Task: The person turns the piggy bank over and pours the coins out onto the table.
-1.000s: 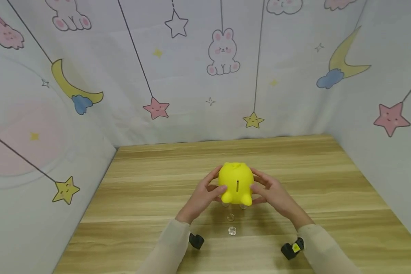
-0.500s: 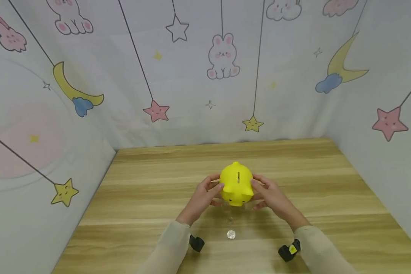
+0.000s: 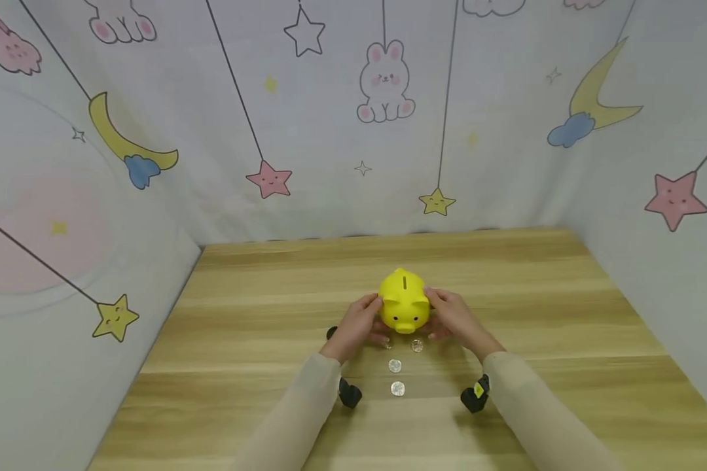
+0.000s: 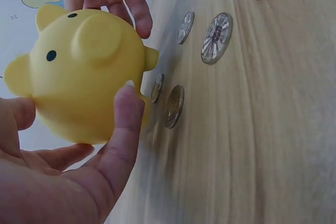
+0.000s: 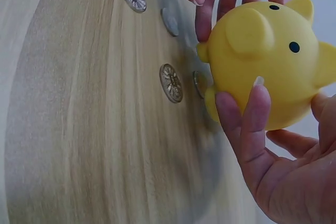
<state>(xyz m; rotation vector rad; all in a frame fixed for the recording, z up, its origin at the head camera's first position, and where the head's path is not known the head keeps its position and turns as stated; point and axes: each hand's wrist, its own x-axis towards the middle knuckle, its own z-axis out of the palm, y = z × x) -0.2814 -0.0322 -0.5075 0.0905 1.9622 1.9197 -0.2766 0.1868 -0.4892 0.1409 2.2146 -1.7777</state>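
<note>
A yellow piggy bank (image 3: 404, 304) is held between both hands near the middle of the table, its snout towards me and its coin slot on top. The left hand (image 3: 356, 325) grips its left side with curled fingers. On the other side, the right hand (image 3: 455, 318) holds it the same way. In the left wrist view, fingers and thumb cup the piggy bank (image 4: 89, 77) from the side and below. I cannot tell whether its feet touch the table. Several round coins lie on the wood just in front, among them a silvery coin (image 3: 397, 388) and another coin (image 5: 171, 83).
The wooden table (image 3: 259, 294) is bordered at the back and sides by a white cloth (image 3: 318, 131) printed with bunnies, stars and moons. A small black device (image 3: 350, 394) sits at the left wrist; a similar black device (image 3: 474, 395) is at the right.
The piggy bank has tilted back, so its eyes and snout, hidden a second ago, now show. Both hands have moved with it, a little farther off, and more coins are uncovered.
</note>
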